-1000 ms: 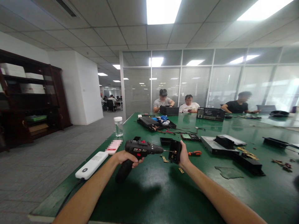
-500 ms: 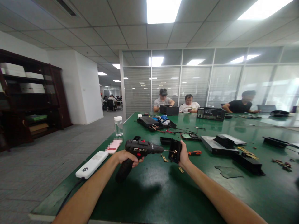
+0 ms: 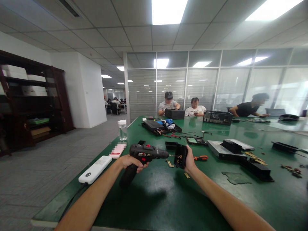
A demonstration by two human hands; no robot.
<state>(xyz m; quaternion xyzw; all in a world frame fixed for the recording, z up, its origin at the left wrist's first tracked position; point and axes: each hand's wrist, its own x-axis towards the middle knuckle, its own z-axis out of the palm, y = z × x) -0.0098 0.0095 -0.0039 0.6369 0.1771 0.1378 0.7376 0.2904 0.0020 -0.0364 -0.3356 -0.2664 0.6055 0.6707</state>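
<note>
My left hand point(image 3: 134, 163) is closed round the grip of a black power drill point(image 3: 144, 152), which points right. The drill's long bit reaches into a small black housing point(image 3: 180, 156) with brass-coloured parts inside. My right hand point(image 3: 190, 159) holds that housing upright by its right side, open face towards the drill. Below them, small brass pieces point(image 3: 170, 164) lie on the green table point(image 3: 154, 208). Just right of my right hand is an orange-and-black screwdriver point(image 3: 201, 158). A black tray-like part point(image 3: 171, 145) sits behind the housing.
At the left edge lie a white power strip point(image 3: 95, 169) and a pink box point(image 3: 117, 150), near a clear jar point(image 3: 122, 131). Metal drives point(image 3: 223, 150) and black housings point(image 3: 258, 170) lie right. Several people sit across the table.
The person in black at the far right has leaned further right with an arm stretched over the table. My hands, the drill and the housing look nearly the same.
</note>
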